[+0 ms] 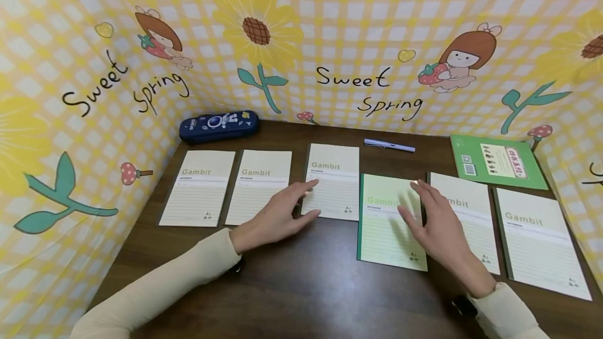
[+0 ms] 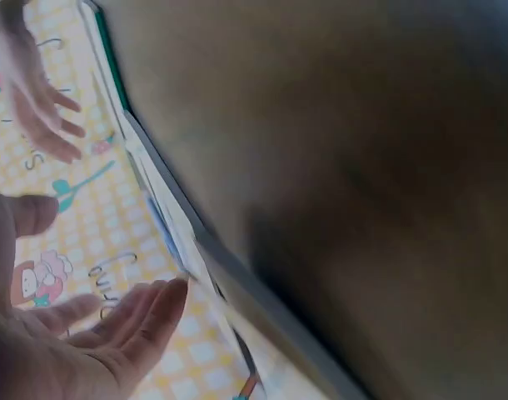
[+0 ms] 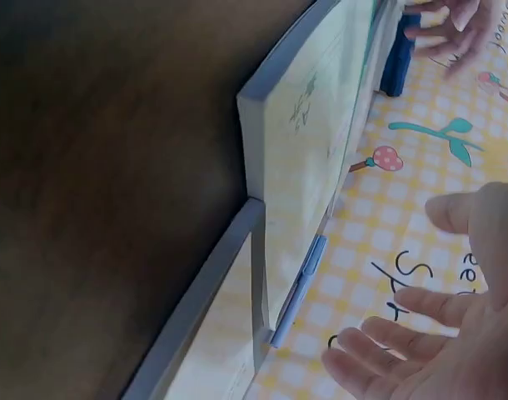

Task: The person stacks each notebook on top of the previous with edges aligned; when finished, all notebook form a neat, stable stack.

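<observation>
My left hand (image 1: 278, 212) hovers with fingers spread at the lower left of a cream Gambit notebook (image 1: 332, 158). Its fingertips and thumb overlap that notebook in the head view. Over on the right, my right hand (image 1: 440, 224) hangs above a green-spined notebook (image 1: 388, 245) and a dark-spined notebook (image 1: 476, 192), hiding part of both covers. Neither hand grips anything. The left wrist view shows the left hand's relaxed fingers (image 2: 154, 321) beside the notebook edges. In the right wrist view, the right hand's fingers (image 3: 387, 342) are apart, with the thumb held out.
Two more notebooks lie at the left, one (image 1: 198, 187) beside another (image 1: 259, 187), and one (image 1: 542, 239) lies far right. Behind the row are a dark blue pencil case (image 1: 219, 126), a lilac pen (image 1: 389, 145) and a green book (image 1: 499, 161). Checked cloth (image 1: 311, 25) walls the brown table (image 1: 301, 297).
</observation>
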A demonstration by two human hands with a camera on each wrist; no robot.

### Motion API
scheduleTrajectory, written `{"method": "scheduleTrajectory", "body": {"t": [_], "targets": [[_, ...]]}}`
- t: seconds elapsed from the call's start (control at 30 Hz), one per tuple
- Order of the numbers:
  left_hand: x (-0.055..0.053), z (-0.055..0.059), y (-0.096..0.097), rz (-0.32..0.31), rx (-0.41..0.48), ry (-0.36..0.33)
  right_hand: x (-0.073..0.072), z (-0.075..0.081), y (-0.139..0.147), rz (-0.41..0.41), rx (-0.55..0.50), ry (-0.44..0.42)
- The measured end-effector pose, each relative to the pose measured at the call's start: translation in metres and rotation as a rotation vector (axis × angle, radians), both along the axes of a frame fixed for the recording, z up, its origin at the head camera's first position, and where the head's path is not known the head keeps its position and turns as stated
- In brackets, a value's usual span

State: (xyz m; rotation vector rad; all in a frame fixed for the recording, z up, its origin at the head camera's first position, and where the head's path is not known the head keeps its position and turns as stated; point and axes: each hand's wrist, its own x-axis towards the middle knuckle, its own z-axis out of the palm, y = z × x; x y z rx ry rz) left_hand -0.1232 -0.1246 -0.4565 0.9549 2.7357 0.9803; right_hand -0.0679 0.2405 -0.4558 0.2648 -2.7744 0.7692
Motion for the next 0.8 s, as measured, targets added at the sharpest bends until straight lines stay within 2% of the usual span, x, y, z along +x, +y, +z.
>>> {"method": "scheduleTrajectory", "body": {"t": [0.1,0.27,0.43,0.57,0.7,0.8], "targets": [[0.005,-0.001,0.005,0.044,0.08,-0.116,0.007,0.001,0.003,-0.056,-0.042,-0.003],[0.012,-0.004,0.012,0.082,0.155,-0.311,0.021,0.0,0.014,-0.118,-0.075,-0.06],[0.018,-0.009,0.018,0.084,0.176,-0.468,0.034,-0.004,0.023,-0.154,-0.1,-0.122],[0.021,-0.01,0.023,0.065,0.231,-0.598,0.044,-0.005,0.027,-0.207,-0.082,-0.176],[0.027,-0.01,0.03,0.082,0.295,-0.734,0.053,-0.006,0.028,-0.245,-0.056,-0.238],[0.032,-0.01,0.035,0.117,0.356,-0.848,0.059,-0.007,0.029,-0.264,-0.059,-0.272]]}}
